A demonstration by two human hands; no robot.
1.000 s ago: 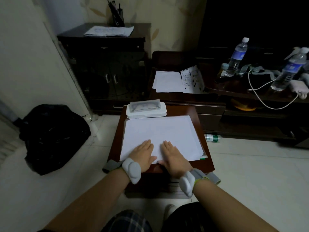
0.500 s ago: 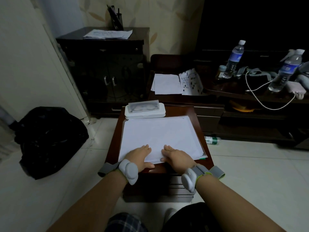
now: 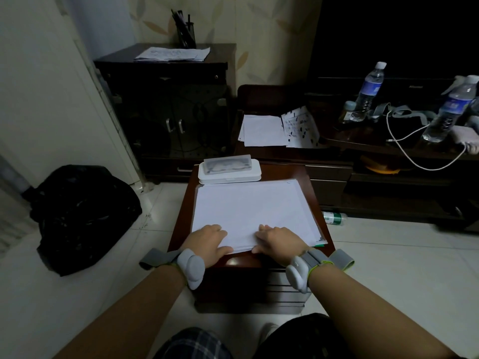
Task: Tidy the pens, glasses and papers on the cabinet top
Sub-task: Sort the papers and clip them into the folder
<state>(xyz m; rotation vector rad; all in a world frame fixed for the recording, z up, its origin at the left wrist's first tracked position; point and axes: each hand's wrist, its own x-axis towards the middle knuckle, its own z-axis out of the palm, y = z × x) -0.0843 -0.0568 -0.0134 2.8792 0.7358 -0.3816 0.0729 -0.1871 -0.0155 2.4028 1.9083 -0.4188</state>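
Hands, left hand (image 3: 207, 240) and right hand (image 3: 278, 240), grip paper stack (image 3: 248, 208).

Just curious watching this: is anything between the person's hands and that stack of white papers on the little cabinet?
Nothing visible. The left hand and right hand already rest on the near edge of the papers. The glasses case lies beyond the papers' far edge.

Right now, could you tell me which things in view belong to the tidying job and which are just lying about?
Job: paper stack under both hands (left hand, right hand); glasses case; pen holder.

Lying about: black bag; water bottles; white cable; green bottle on the floor.
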